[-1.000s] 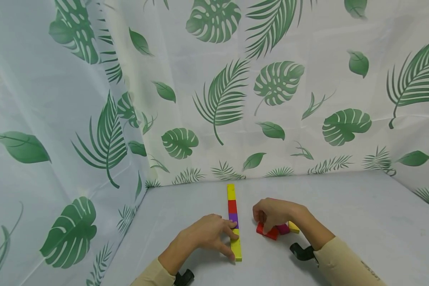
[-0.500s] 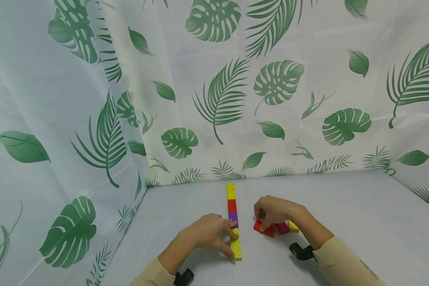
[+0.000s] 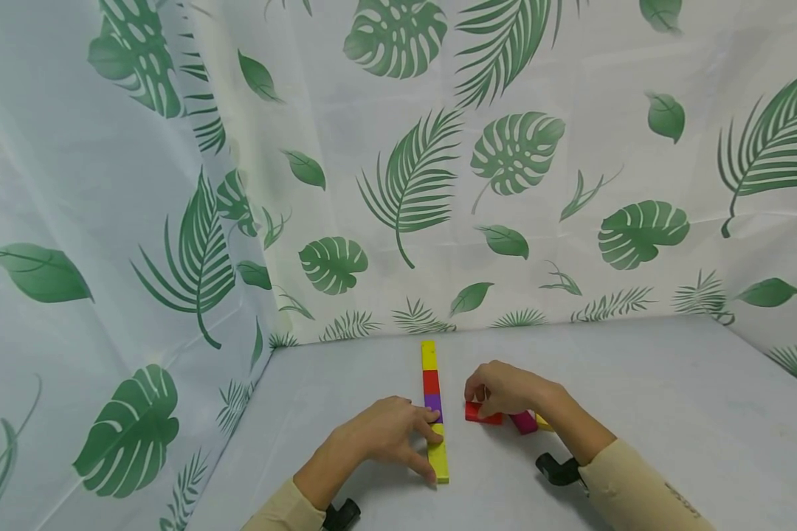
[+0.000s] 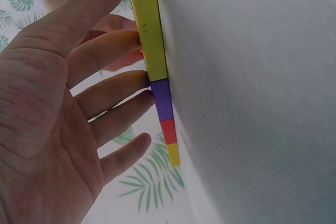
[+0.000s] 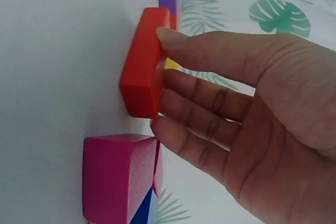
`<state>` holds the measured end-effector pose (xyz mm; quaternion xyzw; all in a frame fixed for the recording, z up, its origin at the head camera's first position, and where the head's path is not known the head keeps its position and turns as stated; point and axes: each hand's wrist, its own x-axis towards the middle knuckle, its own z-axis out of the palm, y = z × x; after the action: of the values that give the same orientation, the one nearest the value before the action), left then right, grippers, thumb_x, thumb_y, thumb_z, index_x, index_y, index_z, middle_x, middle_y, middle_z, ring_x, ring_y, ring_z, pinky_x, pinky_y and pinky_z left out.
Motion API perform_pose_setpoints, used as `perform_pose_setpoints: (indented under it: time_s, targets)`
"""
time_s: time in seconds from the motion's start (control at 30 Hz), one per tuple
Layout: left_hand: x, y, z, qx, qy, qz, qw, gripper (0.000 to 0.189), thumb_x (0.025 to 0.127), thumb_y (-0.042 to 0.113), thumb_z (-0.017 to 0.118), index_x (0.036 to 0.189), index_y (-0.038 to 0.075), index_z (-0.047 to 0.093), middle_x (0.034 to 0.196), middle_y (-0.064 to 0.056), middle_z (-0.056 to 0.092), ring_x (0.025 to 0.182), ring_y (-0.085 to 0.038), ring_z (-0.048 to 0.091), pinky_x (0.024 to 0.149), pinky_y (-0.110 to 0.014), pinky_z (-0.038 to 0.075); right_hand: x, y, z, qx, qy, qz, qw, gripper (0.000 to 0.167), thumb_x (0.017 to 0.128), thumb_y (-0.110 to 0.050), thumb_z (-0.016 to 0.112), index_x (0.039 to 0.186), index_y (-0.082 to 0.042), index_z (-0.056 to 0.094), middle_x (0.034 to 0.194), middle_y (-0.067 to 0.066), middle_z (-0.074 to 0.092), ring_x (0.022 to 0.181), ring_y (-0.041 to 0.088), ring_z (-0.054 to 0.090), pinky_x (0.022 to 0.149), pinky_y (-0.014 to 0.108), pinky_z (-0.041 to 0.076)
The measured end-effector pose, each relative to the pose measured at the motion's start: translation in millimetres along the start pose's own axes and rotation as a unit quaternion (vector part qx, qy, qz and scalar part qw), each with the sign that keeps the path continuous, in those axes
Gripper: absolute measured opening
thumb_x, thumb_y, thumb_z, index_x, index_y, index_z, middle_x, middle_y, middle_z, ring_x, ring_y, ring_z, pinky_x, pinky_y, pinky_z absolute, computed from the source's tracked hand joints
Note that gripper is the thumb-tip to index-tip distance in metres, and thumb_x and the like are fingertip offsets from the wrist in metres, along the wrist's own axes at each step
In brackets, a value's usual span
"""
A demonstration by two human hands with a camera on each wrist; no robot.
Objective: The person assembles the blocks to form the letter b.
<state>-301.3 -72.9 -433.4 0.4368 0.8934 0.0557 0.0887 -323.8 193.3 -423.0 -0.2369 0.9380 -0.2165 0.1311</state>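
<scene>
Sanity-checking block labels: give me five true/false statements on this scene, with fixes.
1. The left hand touches the row of blocks. True.
2. The row's far end is purple. False: it is a yellow block.
3. The right hand grips a loose red block. True.
4. That loose block sits in the row. False: it is apart from it.
5. In the head view, a magenta block shows right of the loose one. True.

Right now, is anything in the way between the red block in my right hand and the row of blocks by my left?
Nothing visible stands between the red block and the row; the magenta block lies on the red block's other side.
</scene>
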Motion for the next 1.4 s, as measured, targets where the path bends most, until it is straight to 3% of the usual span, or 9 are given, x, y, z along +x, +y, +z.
perform_pose_setpoints:
  time_s: [0.23,0.5,1.0,1.4]
  targets:
    - [0.2,-0.9,0.5,-0.001,0.002,0.005,1.0,0.06,0.073,0.07,0.083,0.125,0.039,0.076,0.147,0.013,0.062,0.132,-0.007,0.06,0.109,-0.033,0.049,2.6,0.4,2.8,-0.001,0.017,-0.004,0.9999,0.021,0.086,-0.008,0.083,0.104,-0.019,0.081,0.088,-0.005,0.066,0.087,0.016,0.057,0.074,0.032,0.058]
    - [0.9,-2.9,1.8,0.008,0.009,0.026,0.9996,0.061,0.073,0.07,0.083,0.124,0.037,0.077,0.145,0.01,0.063,0.129,-0.005,0.062,0.105,-0.029,0.051,5.6,-1.8,6.6,-0.01,0.042,0.007,0.9991,0.026,0.086,-0.005,0.083,0.11,-0.016,0.081,0.092,-0.005,0.069,0.087,0.015,0.058,0.079,0.035,0.06]
    - [0.2,-1.8,0.5,0.004,0.004,0.021,0.9998,0.061,0.074,0.07,0.083,0.126,0.038,0.076,0.146,0.012,0.063,0.131,-0.005,0.06,0.107,-0.03,0.05,11.1,1.5,11.6,-0.041,0.067,-0.004,0.9969,0.028,0.088,-0.004,0.081,0.115,-0.011,0.077,0.104,-0.001,0.072,0.097,0.016,0.063,0.094,0.044,0.06]
    - [0.0,-1.1,-0.4,0.008,0.002,0.018,0.9998,0.062,0.074,0.07,0.082,0.126,0.038,0.075,0.146,0.011,0.063,0.131,-0.006,0.061,0.107,-0.031,0.05,11.7,-0.5,15.5,-0.059,0.091,-0.013,0.9941,0.026,0.089,-0.003,0.079,0.114,-0.009,0.078,0.105,0.002,0.071,0.099,0.019,0.063,0.094,0.045,0.06]
